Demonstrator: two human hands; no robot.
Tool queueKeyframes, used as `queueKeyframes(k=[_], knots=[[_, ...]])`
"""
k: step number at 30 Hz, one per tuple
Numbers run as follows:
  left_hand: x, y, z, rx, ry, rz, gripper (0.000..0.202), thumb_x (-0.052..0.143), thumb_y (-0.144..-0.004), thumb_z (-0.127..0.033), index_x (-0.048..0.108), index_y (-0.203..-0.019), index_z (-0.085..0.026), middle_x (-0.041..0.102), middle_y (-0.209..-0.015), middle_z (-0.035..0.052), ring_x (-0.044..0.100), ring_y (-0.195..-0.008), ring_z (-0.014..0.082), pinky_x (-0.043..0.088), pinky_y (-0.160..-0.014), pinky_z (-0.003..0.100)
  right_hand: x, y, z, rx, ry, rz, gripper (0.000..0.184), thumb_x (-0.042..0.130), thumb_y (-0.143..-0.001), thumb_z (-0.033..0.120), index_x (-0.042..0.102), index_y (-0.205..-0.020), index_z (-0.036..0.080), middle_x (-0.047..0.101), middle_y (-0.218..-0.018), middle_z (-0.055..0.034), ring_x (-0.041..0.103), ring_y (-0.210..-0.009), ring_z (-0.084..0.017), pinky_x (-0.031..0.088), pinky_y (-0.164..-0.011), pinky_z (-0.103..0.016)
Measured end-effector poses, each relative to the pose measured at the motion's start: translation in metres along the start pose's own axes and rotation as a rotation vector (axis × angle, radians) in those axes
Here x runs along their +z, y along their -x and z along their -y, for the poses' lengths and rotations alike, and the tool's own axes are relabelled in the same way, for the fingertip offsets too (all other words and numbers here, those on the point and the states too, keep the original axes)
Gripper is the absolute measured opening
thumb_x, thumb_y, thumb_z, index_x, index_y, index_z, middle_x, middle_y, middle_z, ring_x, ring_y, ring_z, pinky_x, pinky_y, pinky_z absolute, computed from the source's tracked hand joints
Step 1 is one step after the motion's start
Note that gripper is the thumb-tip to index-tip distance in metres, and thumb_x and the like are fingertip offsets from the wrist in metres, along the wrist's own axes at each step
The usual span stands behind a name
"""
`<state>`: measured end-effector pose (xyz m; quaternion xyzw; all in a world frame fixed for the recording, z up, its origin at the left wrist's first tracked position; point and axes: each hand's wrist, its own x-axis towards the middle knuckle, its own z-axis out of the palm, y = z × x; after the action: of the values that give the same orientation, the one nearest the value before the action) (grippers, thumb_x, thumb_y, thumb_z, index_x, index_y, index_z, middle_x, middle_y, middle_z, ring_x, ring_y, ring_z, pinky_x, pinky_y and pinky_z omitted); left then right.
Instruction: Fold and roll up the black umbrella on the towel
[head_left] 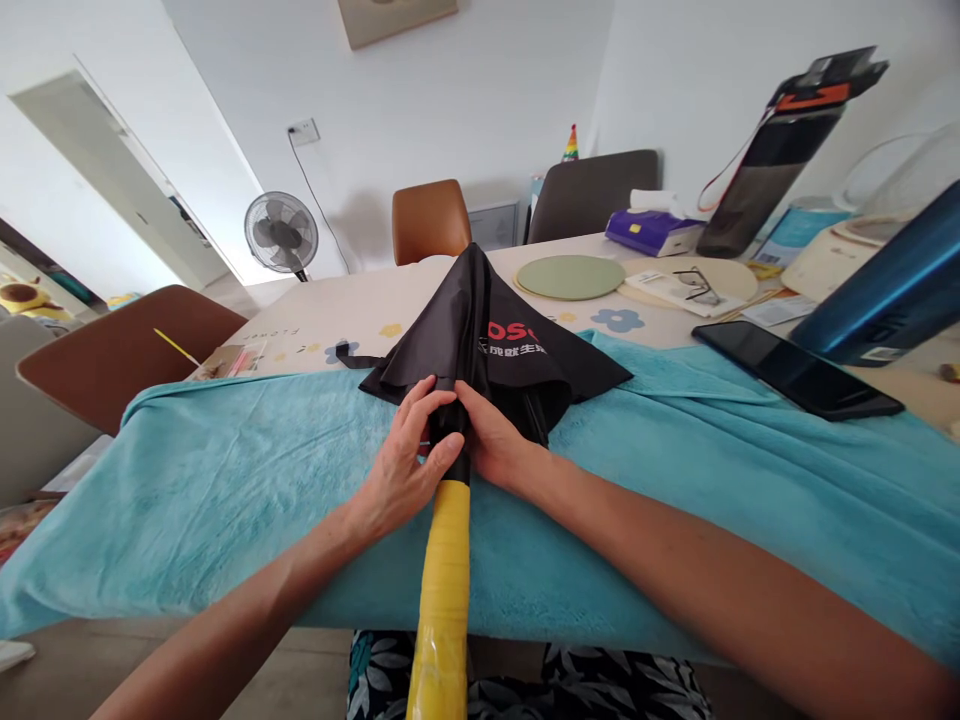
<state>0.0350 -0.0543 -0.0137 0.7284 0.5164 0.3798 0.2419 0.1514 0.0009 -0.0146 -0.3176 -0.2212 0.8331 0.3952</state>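
A black umbrella (pixel 442 325) with red and white print lies half folded on the teal cloth (pixel 300 470), its tip pointing away from me. Its long yellow handle (pixel 446 590) runs toward my lap. My left hand (pixel 411 450) curls around the dark shaft from the left, fingertips on top where the canopy gathers and thumb on the near side. From the right, my right hand (pixel 491 430) holds the same spot, its fingers partly hidden behind the shaft. A thin black strap (pixel 356 358) sticks out on the canopy's left side.
On the table's right are a phone (pixel 795 365), a blue bottle (pixel 885 280), a dark water bottle (pixel 772 160), glasses (pixel 697 285), a purple tissue pack (pixel 652 230) and a green round mat (pixel 570 277). Chairs (pixel 431 220) and a fan (pixel 282 233) stand beyond.
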Motion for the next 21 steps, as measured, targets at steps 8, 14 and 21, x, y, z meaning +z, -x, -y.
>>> queueKeyframes(k=[8, 14, 21], knots=[[0.009, 0.001, -0.004, 0.001, -0.315, 0.090, 0.044, 0.033, -0.092, -0.037, 0.036, -0.130, -0.016, 0.035, -0.144, 0.0141, 0.024, -0.138, 0.0224, 0.008, -0.114, 0.051, -0.005, -0.004, -0.003, -0.085, -0.016, 0.013, 0.014, 0.066, -0.071, 0.029, 0.063, -0.069, 0.016, 0.064, -0.070, 0.0018, 0.058, -0.067, -0.010, 0.047, -0.071, -0.022], [0.009, 0.003, 0.005, 0.042, -0.499, 0.116, 0.045, 0.028, -0.094, -0.033, 0.041, -0.134, -0.017, 0.030, -0.148, 0.0131, 0.015, -0.140, 0.0263, 0.014, -0.112, 0.054, -0.002, -0.003, -0.005, -0.034, 0.039, -0.032, 0.010, 0.067, -0.067, 0.019, 0.067, -0.074, 0.012, 0.069, -0.077, -0.0040, 0.063, -0.076, -0.014, 0.048, -0.076, -0.025], [-0.002, 0.020, 0.006, 0.241, -0.448, 0.177, 0.044, 0.034, -0.094, -0.033, 0.042, -0.135, -0.018, 0.031, -0.147, 0.0122, 0.022, -0.139, 0.0245, 0.016, -0.113, 0.050, 0.000, 0.000, -0.001, -0.029, 0.015, -0.122, 0.011, 0.068, -0.068, 0.017, 0.058, -0.063, 0.013, 0.064, -0.063, -0.0019, 0.059, -0.059, -0.011, 0.049, -0.058, -0.022]])
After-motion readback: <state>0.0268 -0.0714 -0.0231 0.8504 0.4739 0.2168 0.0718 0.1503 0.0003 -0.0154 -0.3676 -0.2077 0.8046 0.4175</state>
